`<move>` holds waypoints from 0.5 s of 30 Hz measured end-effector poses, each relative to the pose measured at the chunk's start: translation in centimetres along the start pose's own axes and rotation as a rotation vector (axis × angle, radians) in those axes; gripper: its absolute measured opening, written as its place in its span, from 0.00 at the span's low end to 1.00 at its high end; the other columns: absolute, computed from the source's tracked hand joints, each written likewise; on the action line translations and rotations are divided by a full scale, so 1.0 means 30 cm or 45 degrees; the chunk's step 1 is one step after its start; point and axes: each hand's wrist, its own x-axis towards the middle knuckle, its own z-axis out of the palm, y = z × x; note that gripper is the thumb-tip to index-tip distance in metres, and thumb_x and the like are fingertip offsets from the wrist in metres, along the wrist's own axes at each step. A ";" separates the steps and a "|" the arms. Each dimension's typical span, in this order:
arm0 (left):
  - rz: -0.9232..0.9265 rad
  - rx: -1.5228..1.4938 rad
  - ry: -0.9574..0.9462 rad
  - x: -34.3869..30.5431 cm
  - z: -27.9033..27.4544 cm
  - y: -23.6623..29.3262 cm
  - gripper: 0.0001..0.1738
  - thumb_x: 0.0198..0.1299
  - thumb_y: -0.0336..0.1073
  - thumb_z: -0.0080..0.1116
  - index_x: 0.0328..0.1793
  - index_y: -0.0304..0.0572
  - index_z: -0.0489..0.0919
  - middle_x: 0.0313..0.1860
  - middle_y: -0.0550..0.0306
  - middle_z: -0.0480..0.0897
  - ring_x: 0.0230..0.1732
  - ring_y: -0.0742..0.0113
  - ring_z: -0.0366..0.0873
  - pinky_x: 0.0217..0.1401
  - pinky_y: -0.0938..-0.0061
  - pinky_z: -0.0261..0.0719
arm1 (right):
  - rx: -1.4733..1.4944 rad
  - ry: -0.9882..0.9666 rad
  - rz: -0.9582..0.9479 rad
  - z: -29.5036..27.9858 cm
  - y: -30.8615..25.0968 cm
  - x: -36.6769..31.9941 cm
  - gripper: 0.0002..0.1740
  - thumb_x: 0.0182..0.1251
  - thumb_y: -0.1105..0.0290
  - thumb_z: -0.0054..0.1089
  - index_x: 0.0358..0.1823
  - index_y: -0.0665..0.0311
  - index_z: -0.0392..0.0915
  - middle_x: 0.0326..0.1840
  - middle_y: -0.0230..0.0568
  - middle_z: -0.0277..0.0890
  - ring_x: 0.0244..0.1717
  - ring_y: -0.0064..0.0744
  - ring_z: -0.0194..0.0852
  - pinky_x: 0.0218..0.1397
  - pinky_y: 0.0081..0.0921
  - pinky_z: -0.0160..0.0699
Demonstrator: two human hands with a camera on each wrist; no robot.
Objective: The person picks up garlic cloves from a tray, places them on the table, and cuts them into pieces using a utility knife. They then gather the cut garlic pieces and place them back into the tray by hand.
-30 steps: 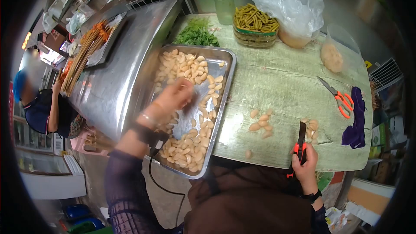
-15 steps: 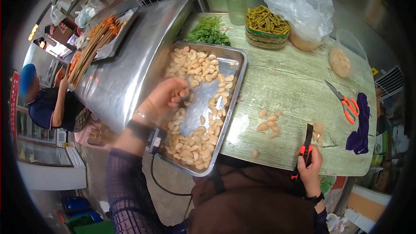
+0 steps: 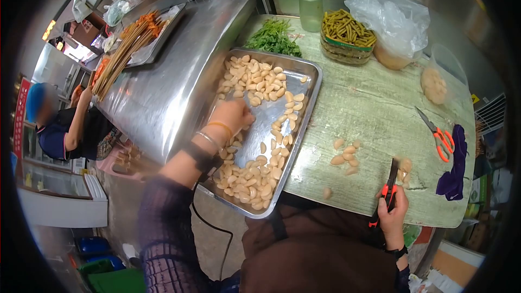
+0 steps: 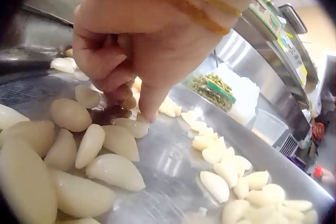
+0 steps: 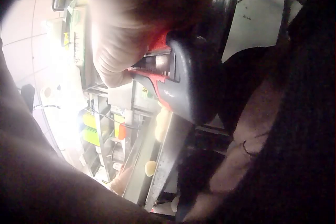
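Peeled garlic cloves point(image 3: 249, 182) lie spread in a shallow metal tray point(image 3: 262, 126), with bare metal showing in its middle. My left hand point(image 3: 230, 115) reaches down into the tray at its left side. Its fingers are curled, and the thumb and fingertips pinch a garlic clove point(image 4: 132, 127) close over the tray bottom. At the front edge of the table my right hand point(image 3: 397, 206) grips a red and black utility knife point(image 3: 389, 191), blade pointing away from me. Several cloves point(image 3: 404, 171) lie beside the blade, and another small group point(image 3: 347, 156) sits left of it.
Orange-handled scissors point(image 3: 445, 146) and a purple cloth point(image 3: 456, 165) lie at the table's right. Along the back stand green herbs point(image 3: 274, 38), a green jar point(image 3: 311, 10), cut green beans point(image 3: 348, 28) and a bagged bowl point(image 3: 391, 19). Another person point(image 3: 51, 130) stands left by skewers point(image 3: 127, 49).
My left hand lifts slightly to the tray's left, then lowers among the cloves with fingers curled. The right hand keeps its grip on the utility knife. The head view shifts left.
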 end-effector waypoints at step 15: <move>0.202 0.139 0.353 0.060 0.048 -0.006 0.15 0.66 0.45 0.71 0.48 0.43 0.82 0.36 0.48 0.89 0.41 0.45 0.88 0.45 0.56 0.84 | 0.021 -0.025 0.019 -0.002 -0.009 0.003 0.11 0.67 0.69 0.62 0.45 0.67 0.74 0.36 0.35 0.77 0.37 0.23 0.71 0.45 0.24 0.73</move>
